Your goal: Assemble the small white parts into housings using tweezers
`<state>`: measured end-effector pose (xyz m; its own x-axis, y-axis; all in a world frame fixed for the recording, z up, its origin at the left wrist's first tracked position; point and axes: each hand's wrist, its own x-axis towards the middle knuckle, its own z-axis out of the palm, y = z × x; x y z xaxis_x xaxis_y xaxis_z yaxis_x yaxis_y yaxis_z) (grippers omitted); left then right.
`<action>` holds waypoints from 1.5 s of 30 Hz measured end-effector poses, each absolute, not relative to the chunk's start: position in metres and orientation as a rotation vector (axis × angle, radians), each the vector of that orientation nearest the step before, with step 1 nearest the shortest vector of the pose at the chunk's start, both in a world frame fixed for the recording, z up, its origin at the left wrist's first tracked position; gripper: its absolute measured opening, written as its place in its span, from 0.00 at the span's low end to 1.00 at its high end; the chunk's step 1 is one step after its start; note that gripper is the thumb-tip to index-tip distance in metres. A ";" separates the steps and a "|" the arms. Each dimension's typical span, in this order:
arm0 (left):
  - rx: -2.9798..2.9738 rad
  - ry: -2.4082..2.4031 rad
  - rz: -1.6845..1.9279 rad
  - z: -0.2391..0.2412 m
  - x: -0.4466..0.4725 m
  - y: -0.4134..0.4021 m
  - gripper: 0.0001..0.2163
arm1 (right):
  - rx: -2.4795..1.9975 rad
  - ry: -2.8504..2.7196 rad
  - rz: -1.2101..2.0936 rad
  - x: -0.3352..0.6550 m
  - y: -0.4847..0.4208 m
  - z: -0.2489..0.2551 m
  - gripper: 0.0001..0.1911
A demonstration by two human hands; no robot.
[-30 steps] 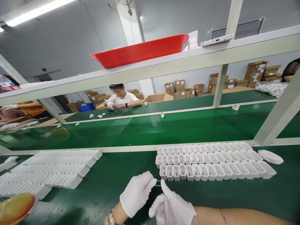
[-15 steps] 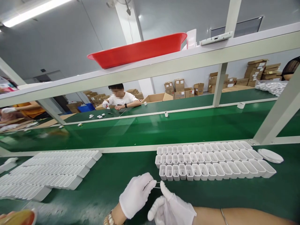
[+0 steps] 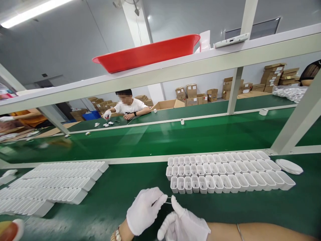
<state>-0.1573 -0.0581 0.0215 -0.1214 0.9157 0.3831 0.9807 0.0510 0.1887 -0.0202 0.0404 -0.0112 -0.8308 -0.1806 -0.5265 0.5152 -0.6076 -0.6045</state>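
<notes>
Both my hands wear white gloves and meet at the front of the green bench. My left hand is closed in a pinch on a thin pale wire-like strand. Two short lengths of it bridge the small gap to my right hand, whose thumb presses on the other end while its fingers curl below. What lies inside the right palm is hidden. Beyond my right hand stand rows of open white plastic cups, some with a dark slot inside. Left of my hands, more white plastic housings lie in packed rows.
A green conveyor belt runs behind the bench, carrying a small white cup. Overhead is a shelf with a red tray. White oval lids lie at right. A co-worker sits across. A red-yellow object shows bottom left.
Small white pieces on the belt have shifted right. My left hand has moved very slightly left; the strand stays between both hands. The co-worker's gloved hand moved left. The red-yellow object moved left.
</notes>
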 end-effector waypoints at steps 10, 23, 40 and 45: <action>-1.950 -1.873 -0.628 0.026 -0.151 -0.058 0.14 | 0.570 1.081 -2.564 -0.019 0.040 -0.023 0.59; -1.936 -1.803 -0.561 0.029 -0.152 -0.055 0.19 | 0.346 1.067 -2.601 -0.020 0.043 -0.040 0.57; -1.915 -1.835 -0.515 0.029 -0.151 -0.056 0.20 | 0.301 1.015 -2.639 -0.022 0.042 -0.053 0.58; -1.908 -1.823 -0.525 0.027 -0.151 -0.056 0.19 | 0.369 1.043 -2.622 -0.023 0.041 -0.051 0.57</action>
